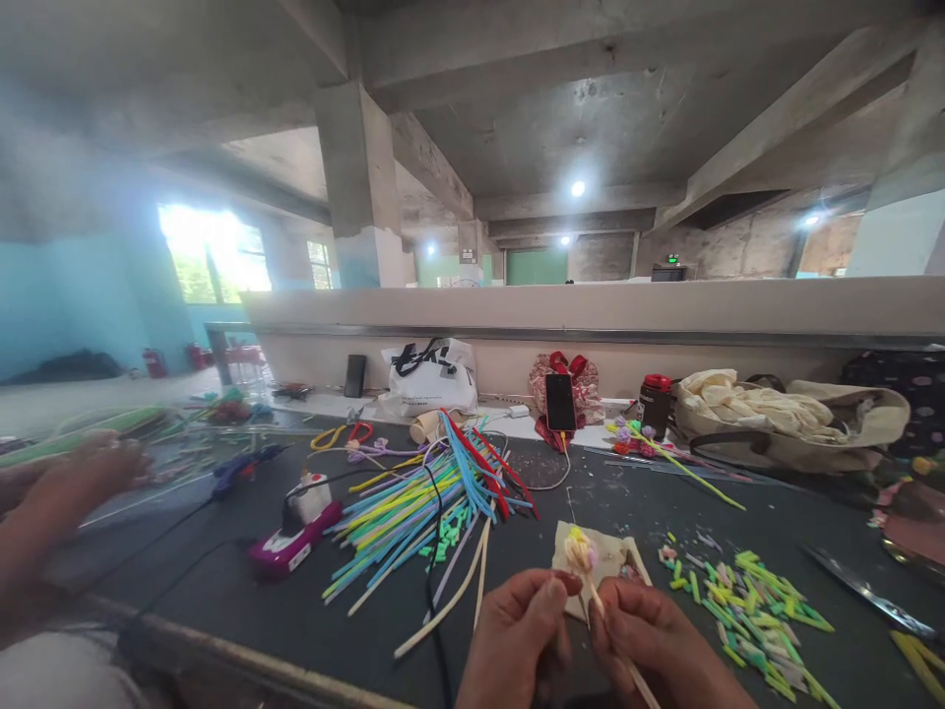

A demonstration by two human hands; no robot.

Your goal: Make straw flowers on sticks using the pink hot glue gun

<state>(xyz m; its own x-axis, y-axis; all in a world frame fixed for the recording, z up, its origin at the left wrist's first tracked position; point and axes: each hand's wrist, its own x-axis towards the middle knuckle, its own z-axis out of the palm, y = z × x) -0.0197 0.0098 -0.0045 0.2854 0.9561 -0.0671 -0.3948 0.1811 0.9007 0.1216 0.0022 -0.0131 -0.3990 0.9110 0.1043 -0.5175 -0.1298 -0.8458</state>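
In the head view, my right hand [650, 630] is closed around the pale stem of a small pipe-cleaner flower [580, 551], whose yellow, cream and lilac head points up and away from me. Just left of the stem, my left hand [521, 630] pinches with thumb and forefinger; what lies between its fingertips is too small to make out. Behind the flower is a beige piece of card or paper [606, 549] on the dark table [517, 551]. Right of my hands lies a scatter of short cut pipe-cleaner pieces [768, 611], mostly yellow and green.
Long coloured pipe cleaners [413, 512] are heaped to the left, beside a purple power strip [295, 542] with cables. A phone [559, 401] leans on a patterned bag at the back. Scissors [871, 591] lie at right. Another person's blurred hand [95, 468] is at far left.
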